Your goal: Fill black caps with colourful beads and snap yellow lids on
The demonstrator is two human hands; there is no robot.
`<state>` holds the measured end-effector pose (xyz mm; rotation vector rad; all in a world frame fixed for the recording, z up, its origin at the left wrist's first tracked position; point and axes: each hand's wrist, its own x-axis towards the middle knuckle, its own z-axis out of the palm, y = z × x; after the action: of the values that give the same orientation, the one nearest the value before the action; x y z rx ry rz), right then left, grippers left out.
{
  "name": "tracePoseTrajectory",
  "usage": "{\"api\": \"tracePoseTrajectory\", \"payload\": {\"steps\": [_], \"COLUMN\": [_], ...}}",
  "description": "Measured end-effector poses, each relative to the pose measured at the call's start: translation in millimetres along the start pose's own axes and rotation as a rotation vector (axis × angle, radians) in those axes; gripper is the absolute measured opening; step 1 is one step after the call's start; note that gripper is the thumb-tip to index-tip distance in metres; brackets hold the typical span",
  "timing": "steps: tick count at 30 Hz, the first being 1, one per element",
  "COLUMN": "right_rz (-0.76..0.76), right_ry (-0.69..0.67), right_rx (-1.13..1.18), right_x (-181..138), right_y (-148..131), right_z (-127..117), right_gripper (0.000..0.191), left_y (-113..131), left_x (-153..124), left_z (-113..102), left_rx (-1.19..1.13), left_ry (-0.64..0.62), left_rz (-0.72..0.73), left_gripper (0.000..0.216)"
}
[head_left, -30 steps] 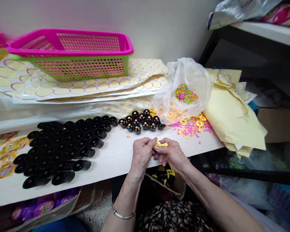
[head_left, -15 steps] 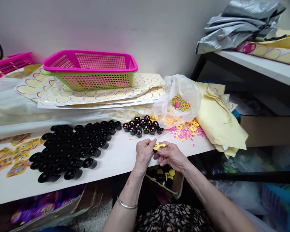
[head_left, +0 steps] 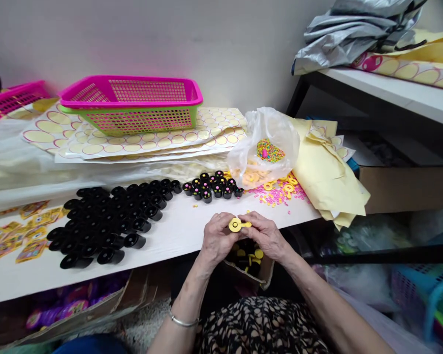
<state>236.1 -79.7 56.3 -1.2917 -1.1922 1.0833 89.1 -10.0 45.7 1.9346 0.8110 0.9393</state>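
Near the front edge of the desk (head_left: pixel 184 223), the left hand (head_left: pixel 217 238) and right hand (head_left: pixel 266 236) pinch a yellow piece (head_left: pixel 236 224). Many black cups (head_left: pixel 107 216) crowd the desk's left half; smaller filled cups (head_left: pixel 206 195) stand farther back, beside a plastic bag (head_left: pixel 243 172). A basket (head_left: pixel 133 104) sits along the back edge.

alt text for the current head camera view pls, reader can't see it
A person's left hand and right hand hold a yellow piece with a round end, above a cardboard box. On the white table, many black cups are clustered left of a plastic bag of coloured beads; a smaller group between holds beads too.
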Motion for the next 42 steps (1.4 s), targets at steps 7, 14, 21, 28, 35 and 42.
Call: {"api": "tracePoseTrajectory", "payload": {"steps": [7, 14, 21, 28, 35, 42], "right_rz": [0.285, 0.514, 0.548, 0.531, 0.468, 0.284], "right_ry": [-0.300, -0.363, -0.406, -0.193, -0.318, -0.214], "right_rx": [0.229, 0.415, 0.518, 0.457, 0.345, -0.808], "right_x": [-22, -27, -31, -39, -45, -46], "right_y": [-19, -9, -7, 2, 8, 44], "right_z": [-23, -22, -15, -1, -10, -13], "right_gripper": [0.061, 0.053, 0.052, 0.035, 0.038, 0.042], "left_y": [33, 30, 31, 25, 29, -18], "left_x": [-21, -29, -33, -34, -31, 9], "left_z": [14, 30, 30, 27, 17, -32], "left_rx": [0.217, 0.125, 0.079, -0.048, -0.041, 0.177], "left_ry": [-0.122, -0.194, -0.356, -0.342, -0.417, 0.310], "left_rz": [0.332, 0.337, 0.222, 0.166, 0.140, -0.137], "left_gripper": [0.009, 0.006, 0.006, 0.004, 0.024, 0.020]}}
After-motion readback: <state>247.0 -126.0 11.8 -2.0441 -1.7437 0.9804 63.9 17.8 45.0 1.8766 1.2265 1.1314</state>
